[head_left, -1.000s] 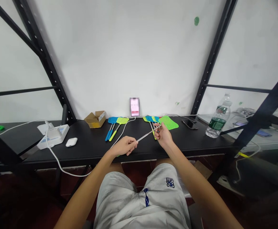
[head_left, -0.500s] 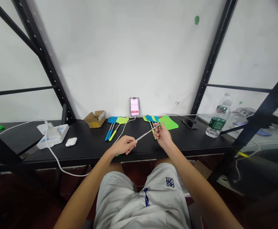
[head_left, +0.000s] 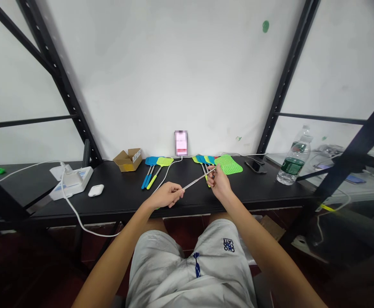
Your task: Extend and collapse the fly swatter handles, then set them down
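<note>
Gripping thin silvery metal rod (head_left: 195,182), left hand (head_left: 167,195) closed, right hand (head_left: 219,182) pinching; bright-green perforated plastic paddle (head_left: 230,164) edged right, so probably being twisted.

In front of me a long black surface (head_left: 119,199) runs along the wall (head_left: 180,77). At its left end sits a white power strip (head_left: 84,179), a small white case (head_left: 96,191) near it. Further along come an open cardboard box (head_left: 127,162), two blue swatters (head_left: 149,161) beside a yellow-green swatter (head_left: 165,161), a lit phone (head_left: 181,143) standing upright at the back, and a fan of swatters (head_left: 201,159). Over to the right, a dark phone (head_left: 255,167) lies near a standing bottle (head_left: 291,167).
</note>
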{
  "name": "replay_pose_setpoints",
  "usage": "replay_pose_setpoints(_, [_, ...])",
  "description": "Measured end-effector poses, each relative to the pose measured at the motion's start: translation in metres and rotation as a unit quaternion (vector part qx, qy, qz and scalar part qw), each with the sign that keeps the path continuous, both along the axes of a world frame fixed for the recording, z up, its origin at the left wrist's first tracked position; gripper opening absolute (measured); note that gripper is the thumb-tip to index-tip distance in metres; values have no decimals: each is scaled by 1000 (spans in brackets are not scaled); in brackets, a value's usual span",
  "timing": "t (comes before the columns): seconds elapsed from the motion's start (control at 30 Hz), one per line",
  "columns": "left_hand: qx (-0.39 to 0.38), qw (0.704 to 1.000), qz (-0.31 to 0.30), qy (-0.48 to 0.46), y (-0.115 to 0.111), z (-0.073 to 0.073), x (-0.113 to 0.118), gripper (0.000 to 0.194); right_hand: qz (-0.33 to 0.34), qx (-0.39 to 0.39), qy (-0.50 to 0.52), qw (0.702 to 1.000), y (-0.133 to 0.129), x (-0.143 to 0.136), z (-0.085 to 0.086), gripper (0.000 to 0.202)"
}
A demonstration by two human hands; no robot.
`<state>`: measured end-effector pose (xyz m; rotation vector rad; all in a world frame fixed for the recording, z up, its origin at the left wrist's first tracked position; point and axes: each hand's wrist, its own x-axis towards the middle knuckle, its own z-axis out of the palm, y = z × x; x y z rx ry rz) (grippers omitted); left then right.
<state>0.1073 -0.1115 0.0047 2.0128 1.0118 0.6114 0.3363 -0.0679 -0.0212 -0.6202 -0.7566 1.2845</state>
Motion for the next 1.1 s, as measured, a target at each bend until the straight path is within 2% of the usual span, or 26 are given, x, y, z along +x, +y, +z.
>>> replay_pose_setpoints(0.17, [0, 1000, 8, 9, 3, -3, 0, 42, -44, 24, -36, 998, -1, -2, 0, 41])
replay_pose_setpoints(0.43, [52, 998, 38, 8, 4, -10, 10, 40, -101, 49, -53, 992, 3, -8, -9, 40])
replay_pose_setpoints(0.6, [72, 996, 53, -4, 1, -10, 17, 39, -78, 60, -72, 993, -3, -25, -15, 41])
replay_pose_setpoints(0.73, [58, 997, 50, -21, 0, -9, 17, 40, -46, 66, -90, 993, -8, -35, -17, 42])
replay_pose_setpoints(1.1, [18, 998, 60, -30, 1, -10, 12, 38, -51, 45, -55, 996, -5, -26, -13, 32])
